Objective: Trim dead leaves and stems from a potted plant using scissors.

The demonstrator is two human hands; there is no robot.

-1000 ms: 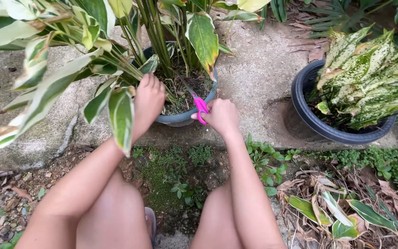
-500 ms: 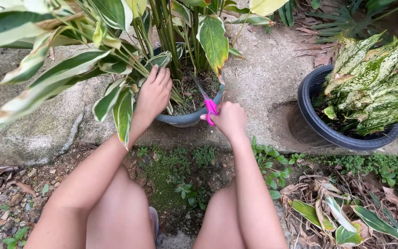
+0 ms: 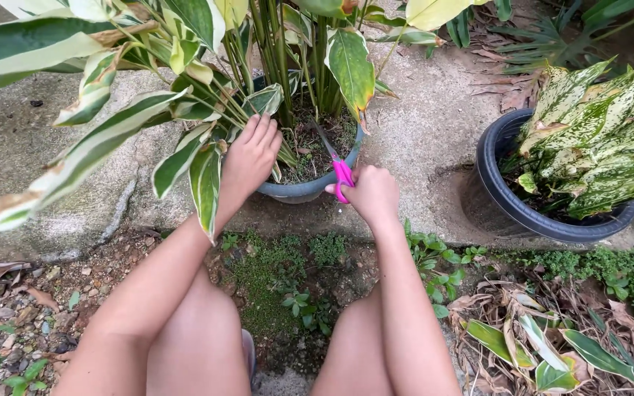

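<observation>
Pink-handled scissors (image 3: 341,176) stay clenched in the right hand (image 3: 370,192), blades now deeper among the stems; left hand (image 3: 251,155) has closed round the leaves (image 3: 207,176), parting them.

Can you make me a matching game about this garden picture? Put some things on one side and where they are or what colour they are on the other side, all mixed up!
Things:
1. scissors
2. left hand
3. black pot
4. cut leaves

Places or colours:
A. lying on the ground at the lower right
B. pink handles, held in the right hand
C. holds the speckled plant on the right
D. among the striped leaves at the grey pot

Pairs: 1-B, 2-D, 3-C, 4-A
</observation>
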